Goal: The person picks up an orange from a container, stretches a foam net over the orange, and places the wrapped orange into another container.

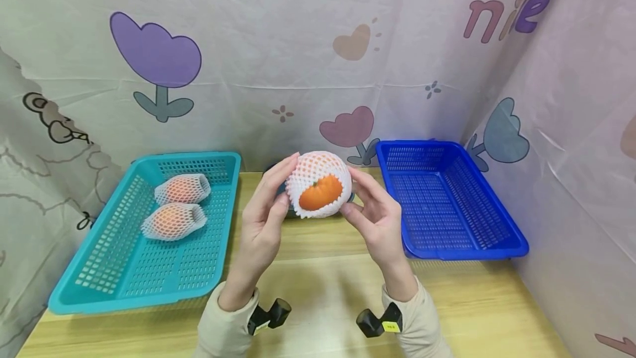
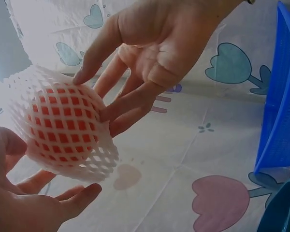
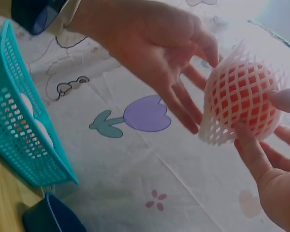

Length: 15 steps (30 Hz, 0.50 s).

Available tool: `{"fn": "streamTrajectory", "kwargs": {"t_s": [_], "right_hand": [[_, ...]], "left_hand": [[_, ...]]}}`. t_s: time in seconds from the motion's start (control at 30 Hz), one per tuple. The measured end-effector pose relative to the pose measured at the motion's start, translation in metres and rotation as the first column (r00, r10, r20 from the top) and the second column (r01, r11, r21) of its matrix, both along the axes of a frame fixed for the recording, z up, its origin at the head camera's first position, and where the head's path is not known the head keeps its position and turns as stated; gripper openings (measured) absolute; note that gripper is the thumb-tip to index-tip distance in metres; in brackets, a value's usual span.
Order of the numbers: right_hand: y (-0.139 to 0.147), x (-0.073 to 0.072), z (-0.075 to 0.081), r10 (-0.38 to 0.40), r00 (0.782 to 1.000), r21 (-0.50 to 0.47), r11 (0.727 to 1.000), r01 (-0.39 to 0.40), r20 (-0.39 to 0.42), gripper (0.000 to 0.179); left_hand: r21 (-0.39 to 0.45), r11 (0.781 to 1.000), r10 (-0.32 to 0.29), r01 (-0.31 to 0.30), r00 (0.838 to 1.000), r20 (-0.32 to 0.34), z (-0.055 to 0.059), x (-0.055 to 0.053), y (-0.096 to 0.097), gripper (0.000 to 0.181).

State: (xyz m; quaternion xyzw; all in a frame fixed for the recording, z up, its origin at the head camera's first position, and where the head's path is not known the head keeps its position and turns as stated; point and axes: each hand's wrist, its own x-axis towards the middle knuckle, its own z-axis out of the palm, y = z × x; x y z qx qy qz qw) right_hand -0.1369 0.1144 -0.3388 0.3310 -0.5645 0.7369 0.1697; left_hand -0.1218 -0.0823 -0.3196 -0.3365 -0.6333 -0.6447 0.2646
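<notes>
An orange fruit [image 1: 321, 192] with a small green stem end sits in a white foam net [image 1: 318, 166], held up above the table. In the head view the net's opening faces the person and shows bare peel. My left hand [image 1: 263, 220] grips its left side with thumb and fingers. On the opposite side my right hand [image 1: 376, 211] holds it between thumb and fingers. Through the mesh, both wrist views show the netted fruit [image 2: 63, 123] from other sides; the left hand [image 3: 154, 53] and right hand [image 3: 275, 179] flank it in the right wrist view.
A teal basket [image 1: 229, 225] at the left holds two netted fruits [image 1: 171, 221]. At the right stands a blue basket [image 1: 447, 203]. A dark teal container [image 3: 53, 217] is partly hidden behind the hands. Printed curtains [image 1: 278, 26] enclose the wooden table [image 1: 318, 269].
</notes>
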Motion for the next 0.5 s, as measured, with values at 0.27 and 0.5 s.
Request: {"fn": "streamTrajectory", "kwargs": {"t_s": [0.27, 0.5], "right_hand": [[-0.004, 0.004, 0.001, 0.029, 0.993, -0.07, 0.997, -0.021, 0.116, 0.045], [-0.006, 0.009, 0.002, 0.063, 0.967, -0.093, 0.995, -0.04, 0.249, 0.044]], "left_hand": [[0.005, 0.996, -0.091, 0.091, 0.99, 0.109, -0.007, 0.0, 0.001, 0.054], [0.004, 0.993, -0.118, 0.12, 0.971, 0.208, -0.013, 0.0, 0.007, 0.081]]}}
